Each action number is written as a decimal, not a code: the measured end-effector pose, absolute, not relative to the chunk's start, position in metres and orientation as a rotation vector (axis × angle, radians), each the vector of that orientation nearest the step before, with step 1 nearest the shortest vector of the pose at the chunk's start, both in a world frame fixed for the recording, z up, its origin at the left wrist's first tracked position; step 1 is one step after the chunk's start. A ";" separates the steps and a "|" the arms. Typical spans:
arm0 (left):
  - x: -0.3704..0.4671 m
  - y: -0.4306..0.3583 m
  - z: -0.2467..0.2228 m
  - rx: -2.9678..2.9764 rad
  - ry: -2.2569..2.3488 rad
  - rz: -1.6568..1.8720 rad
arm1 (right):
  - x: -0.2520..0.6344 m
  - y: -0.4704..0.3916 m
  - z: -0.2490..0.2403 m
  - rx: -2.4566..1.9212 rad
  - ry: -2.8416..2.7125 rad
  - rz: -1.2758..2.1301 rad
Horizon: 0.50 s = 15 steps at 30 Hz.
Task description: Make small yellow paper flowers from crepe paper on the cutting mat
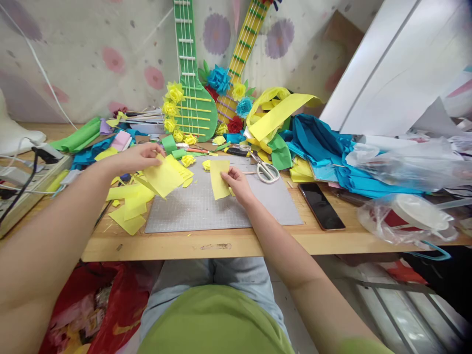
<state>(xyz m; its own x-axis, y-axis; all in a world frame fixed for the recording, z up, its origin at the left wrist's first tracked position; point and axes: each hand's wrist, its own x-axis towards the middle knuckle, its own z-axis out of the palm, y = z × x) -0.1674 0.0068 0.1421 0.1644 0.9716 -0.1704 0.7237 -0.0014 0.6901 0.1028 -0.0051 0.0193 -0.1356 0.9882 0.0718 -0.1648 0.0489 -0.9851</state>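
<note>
Pinched in my left hand [142,156] is a thin yellow paper sheet [162,178], held over the left part of the grey cutting mat [177,219]. My right hand [238,184] grips a smaller yellow paper piece [218,181] by its right edge, above the middle of the mat. Small crumpled yellow paper flowers [188,161] lie behind, between the hands. White-handled scissors [267,173] rest on the mat's right side, beyond my right hand. Loose yellow paper scraps [129,219] are scattered left of the mat, under my left forearm.
A green paper guitar [199,110] with yellow flowers and a yellow one [241,54] lean against the wall. Blue crepe paper [319,140] is heaped at right. A phone [321,206] and a plastic-wrapped cup [409,216] sit nearer. A power strip [37,191] with cables stands far left.
</note>
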 end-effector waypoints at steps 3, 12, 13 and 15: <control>-0.138 0.005 0.140 1.806 1.460 0.308 | 0.102 -0.007 0.023 -0.869 -1.105 1.492; -0.053 0.026 0.104 1.810 1.313 0.316 | 0.112 -0.009 0.025 -0.817 -1.168 1.698; -0.049 0.029 0.101 1.785 1.305 0.337 | 0.113 -0.009 0.026 -0.849 -1.200 1.683; -0.045 0.034 0.095 1.723 1.270 0.348 | 0.116 -0.008 0.026 -0.933 -1.269 1.630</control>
